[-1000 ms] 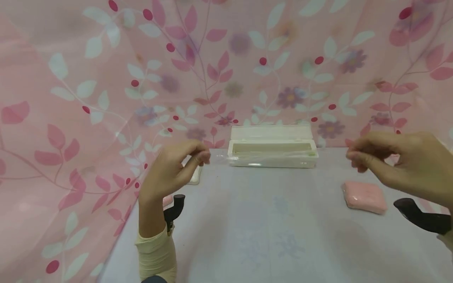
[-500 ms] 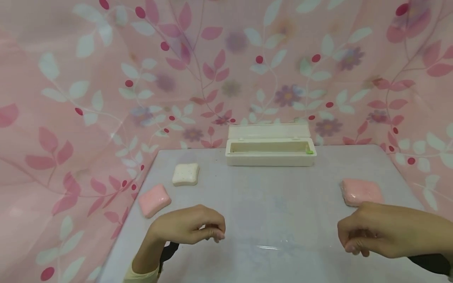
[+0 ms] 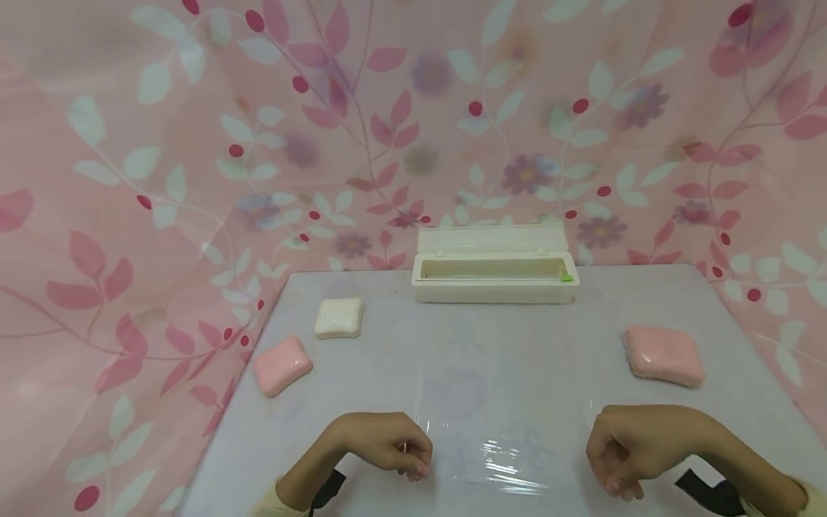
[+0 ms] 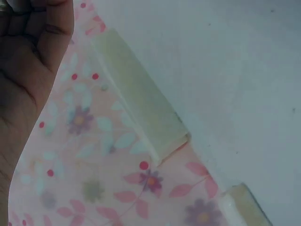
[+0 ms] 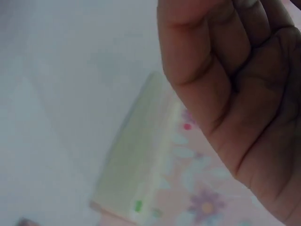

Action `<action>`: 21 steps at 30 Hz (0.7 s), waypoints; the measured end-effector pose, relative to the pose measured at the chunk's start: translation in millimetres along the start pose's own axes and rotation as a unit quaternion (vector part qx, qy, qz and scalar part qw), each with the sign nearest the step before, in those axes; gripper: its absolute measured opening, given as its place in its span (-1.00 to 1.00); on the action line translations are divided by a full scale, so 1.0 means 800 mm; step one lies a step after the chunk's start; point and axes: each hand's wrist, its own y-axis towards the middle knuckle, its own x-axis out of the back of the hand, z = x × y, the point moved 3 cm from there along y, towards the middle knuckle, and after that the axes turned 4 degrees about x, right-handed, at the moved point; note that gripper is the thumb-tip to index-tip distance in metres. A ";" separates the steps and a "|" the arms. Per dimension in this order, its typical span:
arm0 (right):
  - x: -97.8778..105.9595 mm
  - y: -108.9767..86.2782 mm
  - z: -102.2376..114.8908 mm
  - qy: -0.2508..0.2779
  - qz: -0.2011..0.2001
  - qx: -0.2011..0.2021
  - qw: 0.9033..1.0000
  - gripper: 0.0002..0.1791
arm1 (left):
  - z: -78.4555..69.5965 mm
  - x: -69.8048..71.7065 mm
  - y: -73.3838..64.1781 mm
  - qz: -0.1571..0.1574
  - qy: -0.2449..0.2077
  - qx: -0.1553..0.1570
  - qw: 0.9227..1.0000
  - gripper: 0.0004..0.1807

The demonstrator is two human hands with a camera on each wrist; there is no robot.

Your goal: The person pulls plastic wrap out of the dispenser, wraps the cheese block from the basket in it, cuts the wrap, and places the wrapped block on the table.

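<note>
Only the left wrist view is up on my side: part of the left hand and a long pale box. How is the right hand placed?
Observer: In the head view, the right hand is on the near side, about level with the left hand, fingers curled in.
Operator: Anything between the two?
Observer: Yes, a sheet of clear film, seen mostly by its bright glare lines.
Operator: And beyond the right hand?
Observer: A single pink bar lies on the table, with a visible gap from the hand.
</note>
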 end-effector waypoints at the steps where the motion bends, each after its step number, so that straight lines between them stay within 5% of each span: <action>1: -0.001 0.002 -0.009 0.026 0.011 -0.007 1.000 -0.92 | 0.006 -0.003 0.005 0.007 0.003 0.004 1.000 -0.83; 6: -0.009 0.013 -0.053 0.136 0.078 -0.066 0.985 -0.96 | 0.031 -0.015 0.024 0.037 0.016 0.035 0.999 -0.82; 12: -0.024 0.027 -0.096 0.168 0.131 -0.158 0.964 -0.92 | 0.054 -0.024 0.041 0.083 -0.011 0.069 0.994 -0.83; 21: -0.034 0.033 -0.114 0.109 0.047 -0.222 0.968 -0.83 | 0.067 -0.030 0.053 0.074 0.006 0.115 0.991 -0.79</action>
